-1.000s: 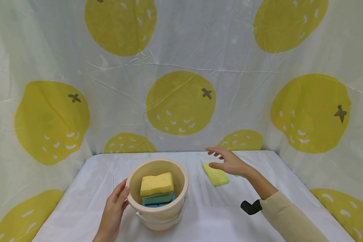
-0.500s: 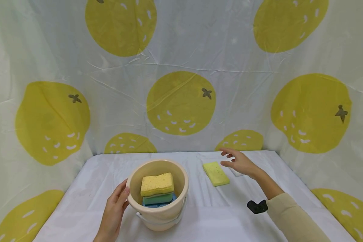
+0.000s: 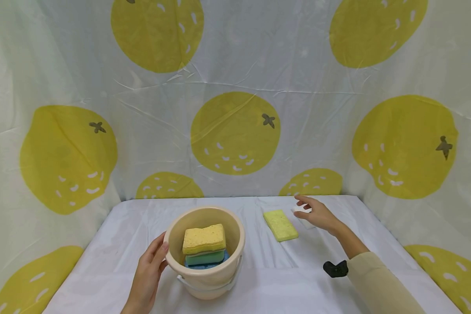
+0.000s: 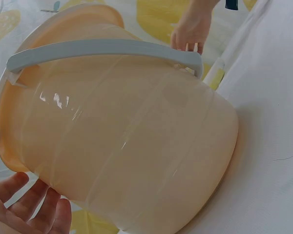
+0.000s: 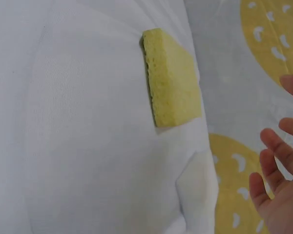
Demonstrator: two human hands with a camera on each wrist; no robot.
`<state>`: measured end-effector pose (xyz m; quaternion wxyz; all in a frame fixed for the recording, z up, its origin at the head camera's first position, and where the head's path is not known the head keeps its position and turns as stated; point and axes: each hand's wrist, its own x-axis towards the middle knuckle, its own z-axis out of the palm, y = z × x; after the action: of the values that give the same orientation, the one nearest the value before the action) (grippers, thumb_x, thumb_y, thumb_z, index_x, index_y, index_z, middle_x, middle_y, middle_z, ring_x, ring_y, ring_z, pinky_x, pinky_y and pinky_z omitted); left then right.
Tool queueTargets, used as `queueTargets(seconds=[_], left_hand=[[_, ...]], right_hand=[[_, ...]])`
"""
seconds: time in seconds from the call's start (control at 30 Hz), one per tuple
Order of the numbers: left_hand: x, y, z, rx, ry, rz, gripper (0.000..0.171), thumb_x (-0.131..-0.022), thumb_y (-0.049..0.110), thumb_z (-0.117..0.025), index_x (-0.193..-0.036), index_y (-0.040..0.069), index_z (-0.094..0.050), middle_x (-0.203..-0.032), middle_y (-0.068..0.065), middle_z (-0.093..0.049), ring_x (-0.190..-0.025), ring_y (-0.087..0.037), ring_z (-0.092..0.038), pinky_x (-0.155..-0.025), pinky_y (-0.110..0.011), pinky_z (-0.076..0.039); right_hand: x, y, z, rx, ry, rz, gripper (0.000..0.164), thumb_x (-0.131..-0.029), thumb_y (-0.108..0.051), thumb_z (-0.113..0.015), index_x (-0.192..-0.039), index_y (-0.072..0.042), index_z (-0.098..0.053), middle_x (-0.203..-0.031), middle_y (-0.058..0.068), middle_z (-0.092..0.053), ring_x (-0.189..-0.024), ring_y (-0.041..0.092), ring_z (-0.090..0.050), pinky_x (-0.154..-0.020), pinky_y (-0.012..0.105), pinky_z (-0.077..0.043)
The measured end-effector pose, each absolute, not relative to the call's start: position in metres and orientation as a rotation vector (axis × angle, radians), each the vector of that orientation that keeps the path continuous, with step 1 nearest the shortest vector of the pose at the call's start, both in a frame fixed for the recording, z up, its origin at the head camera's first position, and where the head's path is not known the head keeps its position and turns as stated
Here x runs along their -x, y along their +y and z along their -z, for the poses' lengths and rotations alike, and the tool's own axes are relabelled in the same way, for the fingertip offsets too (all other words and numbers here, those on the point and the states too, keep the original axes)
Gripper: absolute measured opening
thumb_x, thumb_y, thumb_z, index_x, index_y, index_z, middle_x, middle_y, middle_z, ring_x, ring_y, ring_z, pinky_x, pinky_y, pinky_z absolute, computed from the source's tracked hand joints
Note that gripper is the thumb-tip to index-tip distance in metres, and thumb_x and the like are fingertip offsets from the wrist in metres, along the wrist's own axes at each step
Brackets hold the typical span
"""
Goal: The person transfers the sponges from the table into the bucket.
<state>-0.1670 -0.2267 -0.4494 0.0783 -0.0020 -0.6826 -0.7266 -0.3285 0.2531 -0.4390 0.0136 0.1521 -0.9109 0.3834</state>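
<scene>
My left hand (image 3: pixel 147 270) grips the left rim of a cream bucket (image 3: pixel 209 279), its thumb at the rim and fingers along the outer wall. Stacked inside are a yellow sponge (image 3: pixel 204 240), a green sponge (image 3: pixel 205 258) and something blue (image 3: pixel 220 264) beneath. To the right, my right hand (image 3: pixel 319 216) hovers with relaxed, parted fingers over a flat white block (image 5: pixel 200 190), partly covering it in the head view. Nothing sits between those fingers. A yellow-green sponge (image 3: pixel 280 225) lies flat just left of that hand.
The bucket's grey handle (image 4: pixel 107 48) hangs down on its near side. White cloth (image 3: pixel 274 288) covers the table. A lemon-print curtain (image 3: pixel 314 131) encloses the back and both sides. A black piece (image 3: pixel 335 269) sits by the right cuff.
My right hand has moved right, from over the yellow-green sponge to over the white block, and dipped slightly. The left hand and bucket stay put.
</scene>
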Motion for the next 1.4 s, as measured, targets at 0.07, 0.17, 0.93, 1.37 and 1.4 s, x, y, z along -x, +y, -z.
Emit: queueTargets(seconds=[0.07,0.17,0.93,1.37,1.4], left_hand=[[0.167,-0.226,0.450,0.007,-2.042,2.174,0.056,-0.111,0.034,-0.053,-0.154,0.002,-0.042,-0.155,-0.011,-0.042,-0.129,-0.004,-0.050,-0.095,-0.022,-0.049],[0.167,-0.226,0.449,0.005,-2.042,2.177,0.057,-0.110,0.035,-0.053,-0.155,0.001,-0.041,-0.156,-0.012,-0.041,-0.128,-0.003,-0.050,-0.095,-0.021,-0.049],[0.167,-0.225,0.450,0.016,-2.041,2.159,0.057,-0.111,0.034,-0.052,-0.154,-0.002,-0.041,-0.156,-0.019,-0.041,-0.126,-0.001,-0.051,-0.094,-0.021,-0.049],[0.168,-0.226,0.448,-0.010,-2.057,2.180,0.058,-0.110,0.037,-0.053,-0.155,0.002,-0.042,-0.157,-0.010,-0.041,-0.131,-0.005,-0.047,-0.096,-0.021,-0.048],[0.168,-0.226,0.448,-0.015,-2.059,2.182,0.057,-0.110,0.037,-0.053,-0.155,0.002,-0.042,-0.157,-0.010,-0.041,-0.131,-0.005,-0.047,-0.096,-0.021,-0.048]], right_hand=[[0.331,0.254,0.444,-0.441,-2.845,-1.200,0.069,-0.099,-0.030,-0.072,-0.153,0.003,-0.044,-0.136,0.023,-0.056,-0.122,0.041,-0.051,-0.096,0.054,-0.046],[0.334,0.257,0.450,-0.391,-2.855,-1.206,0.072,-0.098,-0.034,-0.072,-0.153,0.003,-0.043,-0.138,0.026,-0.054,-0.122,0.042,-0.050,-0.095,0.054,-0.046],[0.345,0.290,0.499,-0.157,-2.812,-1.061,0.079,-0.092,-0.033,-0.078,-0.148,0.011,-0.044,-0.140,0.035,-0.051,-0.127,0.054,-0.045,-0.102,0.065,-0.041],[0.353,0.295,0.514,-0.088,-2.931,-1.086,0.101,-0.087,-0.039,-0.084,-0.150,0.019,-0.031,-0.150,0.042,-0.035,-0.138,0.058,-0.033,-0.111,0.067,-0.030],[0.354,0.295,0.515,-0.088,-2.926,-1.096,0.099,-0.087,-0.037,-0.085,-0.149,0.019,-0.033,-0.150,0.042,-0.035,-0.137,0.058,-0.034,-0.111,0.067,-0.030]])
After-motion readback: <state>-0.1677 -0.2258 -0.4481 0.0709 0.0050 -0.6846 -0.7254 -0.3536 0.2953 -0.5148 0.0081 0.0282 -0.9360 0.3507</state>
